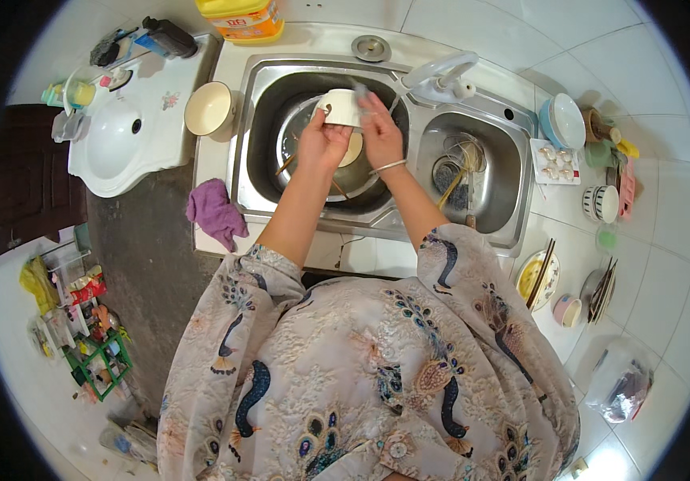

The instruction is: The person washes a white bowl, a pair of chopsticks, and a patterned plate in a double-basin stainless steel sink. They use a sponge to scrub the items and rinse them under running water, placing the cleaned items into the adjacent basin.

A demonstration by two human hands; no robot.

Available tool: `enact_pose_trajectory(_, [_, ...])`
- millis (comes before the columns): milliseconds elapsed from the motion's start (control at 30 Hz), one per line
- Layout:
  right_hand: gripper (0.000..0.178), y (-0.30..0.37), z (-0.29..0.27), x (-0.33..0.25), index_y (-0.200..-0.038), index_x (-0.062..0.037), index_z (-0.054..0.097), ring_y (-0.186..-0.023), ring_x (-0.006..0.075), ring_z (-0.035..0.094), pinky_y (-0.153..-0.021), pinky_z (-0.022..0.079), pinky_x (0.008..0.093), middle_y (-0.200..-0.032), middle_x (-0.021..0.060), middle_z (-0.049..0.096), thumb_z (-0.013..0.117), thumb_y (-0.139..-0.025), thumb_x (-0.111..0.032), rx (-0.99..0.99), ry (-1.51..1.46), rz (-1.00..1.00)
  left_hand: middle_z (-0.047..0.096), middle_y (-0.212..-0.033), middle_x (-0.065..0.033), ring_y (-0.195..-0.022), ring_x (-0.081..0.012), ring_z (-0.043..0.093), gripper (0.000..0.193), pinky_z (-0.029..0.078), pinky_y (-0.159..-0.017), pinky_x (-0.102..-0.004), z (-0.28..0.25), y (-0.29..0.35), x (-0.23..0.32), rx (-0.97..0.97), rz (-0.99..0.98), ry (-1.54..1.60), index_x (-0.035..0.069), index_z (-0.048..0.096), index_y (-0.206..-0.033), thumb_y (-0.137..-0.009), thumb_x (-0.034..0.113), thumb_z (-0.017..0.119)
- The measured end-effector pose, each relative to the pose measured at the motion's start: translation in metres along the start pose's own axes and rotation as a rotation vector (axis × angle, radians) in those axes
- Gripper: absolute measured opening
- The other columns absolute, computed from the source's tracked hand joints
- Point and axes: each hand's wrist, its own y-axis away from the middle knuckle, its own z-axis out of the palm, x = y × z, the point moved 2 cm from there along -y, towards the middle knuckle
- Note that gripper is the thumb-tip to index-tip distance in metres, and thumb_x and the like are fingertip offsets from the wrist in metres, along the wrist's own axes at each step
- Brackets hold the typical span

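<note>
My left hand (pixel 323 144) grips a small white bowl (pixel 340 107) with a dark mark on its side, tilted above the left sink basin (pixel 258 128). My right hand (pixel 382 136), with a bracelet at the wrist, is at the bowl's right side, fingers closed round a small grey pad (pixel 360 90) that is blurred. Below my hands a round metal pan (pixel 282 138) sits in the basin. Inside it lie a cream bowl (pixel 352 151) and chopsticks (pixel 339 189), partly hidden by my hands and forearms.
A white faucet (pixel 441 76) stands behind the right basin (pixel 501 176), which holds a wire strainer (pixel 464 151). On the left counter are a cream bowl (pixel 209 110) and a purple cloth (pixel 215 213). To the right stand a plate with chopsticks (pixel 537 276), a cup (pixel 567 310) and stacked bowls (pixel 563 122).
</note>
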Motion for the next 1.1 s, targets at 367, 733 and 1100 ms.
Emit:
enact_pose_trajectory(367, [0.039, -0.007, -0.024, 0.017, -0.128, -0.0050, 0.040, -0.104, 0.0117, 0.047, -0.092, 0.035, 0.0242, -0.116, 0.0053, 0.051, 0.042, -0.092, -0.018, 0.086, -0.360, 0.353, 0.051, -0.120, -0.0114, -0.114, -0.0264, 0.047, 0.031, 0.038, -0.098, -0.0421, -0.015, 0.009, -0.004, -0.001, -0.076, 0.042, 0.002, 0.045, -0.117, -0.093, 0.021, 0.037])
enact_pose_trajectory(733, [0.024, -0.021, -0.011, -0.039, -0.102, -0.0123, 0.062, -0.108, 0.0240, 0.048, -0.089, 0.040, 0.0346, -0.116, 0.0094, 0.053, 0.049, -0.083, -0.020, -0.283, 0.492, -0.302, 0.060, -0.086, -0.0015, -0.079, -0.0099, 0.054, 0.015, 0.043, -0.073, -0.0260, -0.010, 0.025, -0.008, -0.164, 0.136, -0.809, 0.006, 0.057, -0.098, -0.089, 0.015, 0.049])
enact_pose_trajectory(1100, [0.024, -0.032, -0.004, -0.045, -0.099, -0.0132, 0.064, -0.099, 0.0262, 0.054, -0.086, 0.041, 0.0348, -0.108, 0.0079, 0.058, 0.052, -0.078, -0.016, -0.308, 0.459, -0.308, 0.061, -0.092, -0.0019, -0.081, -0.0080, 0.053, 0.018, 0.041, -0.076, -0.0226, -0.020, 0.020, 0.002, -0.189, 0.204, -1.015, 0.002, 0.056, -0.101, -0.087, 0.012, 0.051])
